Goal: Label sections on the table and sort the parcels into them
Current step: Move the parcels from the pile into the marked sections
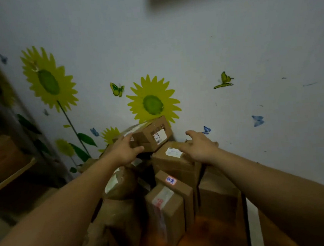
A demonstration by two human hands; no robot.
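Two bare arms are seen stretched towards a heap of cardboard parcels [218, 192] stacked against a pale wall [228, 38]; the left hand [126, 151] is laid on the small box [154, 132] that sits tilted at the top of the heap, its fingers held fairly straight along the box's left end and its thumb spread along the lower near edge, so the hand is released rather than clenched, though whether any weight is borne cannot be told. The right hand [200, 148] is held flat and relaxed, fingers spread, over the far right corner of a larger box [172, 165] just below and beside the small one; a white label [173, 152] is shown on that box's top, just left of the hand; contact there cannot be made out. A tall narrow box [182, 191] with a blue-lettered sticker is stood nearer the camera, touching a box with a red-marked label [164, 207]; a rounded wrapped parcel [121, 185] is partly hidden under the left forearm. Sunflower stickers [152, 102] and a green butterfly [224, 80] are pictured on the wall; a wooden shelf [11, 175] is blurred at far left.
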